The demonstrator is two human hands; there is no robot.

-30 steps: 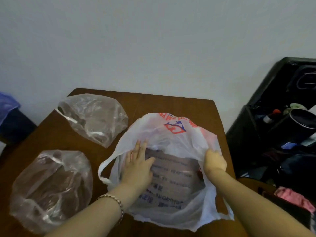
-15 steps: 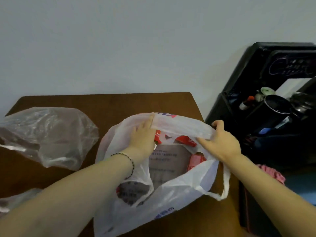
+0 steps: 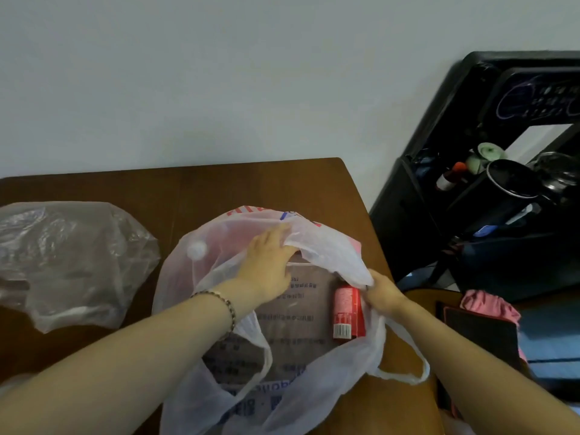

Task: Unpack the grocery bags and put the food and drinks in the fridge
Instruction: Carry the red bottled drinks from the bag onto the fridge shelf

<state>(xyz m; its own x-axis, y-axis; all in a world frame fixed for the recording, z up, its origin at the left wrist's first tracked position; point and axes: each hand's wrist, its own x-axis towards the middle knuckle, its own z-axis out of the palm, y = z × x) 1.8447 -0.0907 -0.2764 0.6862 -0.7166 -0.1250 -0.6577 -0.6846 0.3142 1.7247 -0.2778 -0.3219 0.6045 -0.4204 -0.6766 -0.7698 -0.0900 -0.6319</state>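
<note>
Right hand (image 3: 381, 291) lower on bag (image 3: 314, 387); brown table (image 3: 219, 183)

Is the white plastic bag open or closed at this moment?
Open. The left hand and right hand spread the rim of the white bag; a red package shows inside.

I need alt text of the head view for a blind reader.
A person's left hand reaches into a white plastic bag on a wooden table while the right hand pinches its rim. A red package lies inside; a clear plastic bag lies to the left.
</note>
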